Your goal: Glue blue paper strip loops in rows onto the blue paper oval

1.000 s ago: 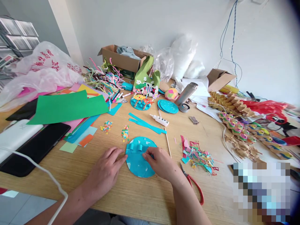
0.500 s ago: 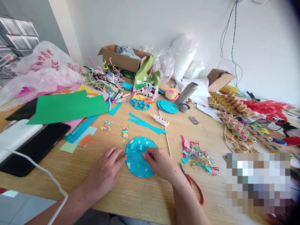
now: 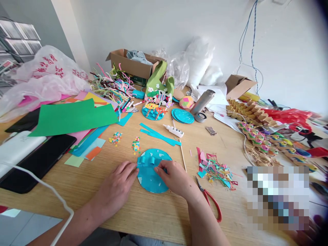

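In the head view a round blue disc [image 3: 153,182] lies flat on the table, with white glue-like patches showing on it. A blue paper strip [image 3: 145,161] runs across its upper half and rises in small loops. My right hand [image 3: 171,174] is closed in a pinch on this strip, at the disc's right side; its grip hides the strip's right end. At the disc's left edge, my left hand [image 3: 121,181] has its thumb and bent fingers together on the rim, close to the strip's left end.
Scissors [image 3: 208,200] with red handles lie right of my right forearm, near paper scraps [image 3: 216,171]. Beyond the disc are a thin stick [image 3: 182,155], loose blue strips [image 3: 159,135] and a white glue bottle [image 3: 174,131]. Confetti piles [image 3: 136,145] and a black phone [image 3: 38,164] lie leftward.
My right hand has shifted very slightly left along the strip. The left hand and the disc stay practically in place; the whole view has moved a little.
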